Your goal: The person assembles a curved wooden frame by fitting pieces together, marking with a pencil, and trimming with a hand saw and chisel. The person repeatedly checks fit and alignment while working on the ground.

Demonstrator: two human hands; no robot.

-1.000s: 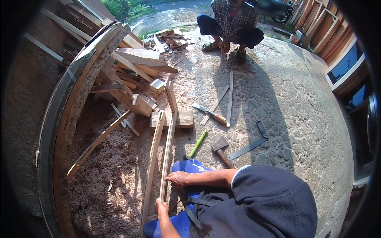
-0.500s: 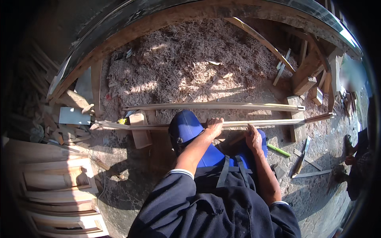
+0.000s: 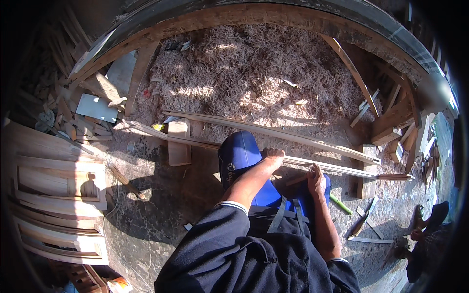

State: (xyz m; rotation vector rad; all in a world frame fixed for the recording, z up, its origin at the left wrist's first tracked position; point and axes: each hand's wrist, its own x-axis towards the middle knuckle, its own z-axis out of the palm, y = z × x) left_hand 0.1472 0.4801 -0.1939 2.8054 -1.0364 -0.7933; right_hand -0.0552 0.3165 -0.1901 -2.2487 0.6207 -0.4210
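Observation:
A long, thin wooden strip (image 3: 337,169) runs across my blue-covered knees. My left hand (image 3: 272,157) is closed over it above the left knee, knuckles up. Farther right, my right hand (image 3: 316,181) has its fingers curled together, with the fingertips against the strip's near edge. Whether something small sits in those fingers is hidden. A second wooden strip (image 3: 273,132) lies just beyond the first, roughly parallel to it. A wooden block (image 3: 179,142) on the left and another block (image 3: 366,188) on the right lie beneath the strips.
Wood shavings (image 3: 229,68) heap under a bench (image 3: 244,14) ahead. Panelled wooden frames (image 3: 58,180) lie at the left, near offcuts (image 3: 85,129). To the right are a green tube (image 3: 340,204), a handled tool (image 3: 364,219) and another person (image 3: 427,239).
The whole view has turned, so the strips now slope down to the right. Both hands keep nearly the same places along the near strip.

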